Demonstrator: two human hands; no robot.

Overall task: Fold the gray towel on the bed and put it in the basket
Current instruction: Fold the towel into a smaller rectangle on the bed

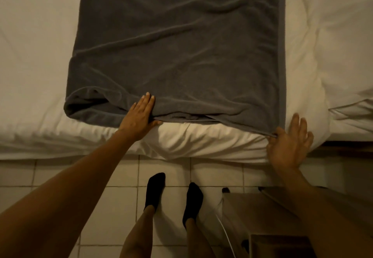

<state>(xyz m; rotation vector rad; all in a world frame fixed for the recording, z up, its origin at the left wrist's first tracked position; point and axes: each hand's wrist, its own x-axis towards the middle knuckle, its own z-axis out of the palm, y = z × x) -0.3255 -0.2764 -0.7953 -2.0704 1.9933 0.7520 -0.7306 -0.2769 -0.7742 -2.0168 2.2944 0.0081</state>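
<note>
The gray towel (177,51) lies spread across the white bed (36,76), doubled over, with its near edge along the mattress edge. My left hand (140,114) lies flat on the towel's near edge, fingers together, thumb tucked under the hem. My right hand (288,146) pinches the towel's near right corner between thumb and forefinger, the other fingers spread. The towel's near left corner is bunched and rolled under. No basket shows in this view.
A white pillow (353,112) lies at the bed's right edge. Below are a tiled floor (113,207), my feet in black socks (173,193), and a wooden bedside piece (262,213) at lower right with a white cable beside it.
</note>
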